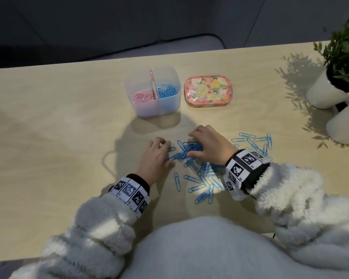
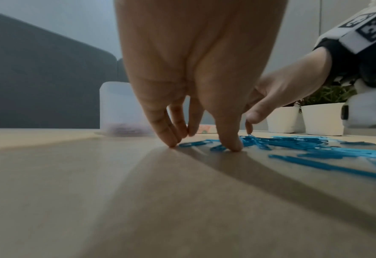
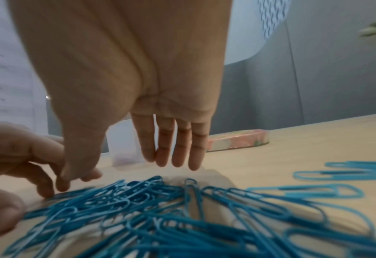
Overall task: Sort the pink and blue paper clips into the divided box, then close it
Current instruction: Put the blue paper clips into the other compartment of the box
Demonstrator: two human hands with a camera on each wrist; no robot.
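Observation:
Loose blue paper clips (image 1: 201, 170) lie scattered on the wooden table, heaped between my hands. My left hand (image 1: 167, 154) stands on straight fingertips (image 2: 173, 144) at the heap's left edge, its thumb pressing on a clip. My right hand (image 1: 191, 146) hovers over the heap (image 3: 160, 209) with straight fingers (image 3: 178, 157) pointing down, holding nothing. The translucent divided box (image 1: 147, 111) stands open behind the hands, with pink clips (image 1: 142, 96) in its left half and blue clips (image 1: 166, 90) in its right half. Its floral lid (image 1: 208, 91) lies flat to the right of it.
Two white pots with green plants (image 1: 330, 91) stand at the table's far right edge, near the outermost clips (image 1: 258, 139). The table's far edge runs just behind the box. Bare wood (image 1: 58, 137) stretches to the left of my left hand.

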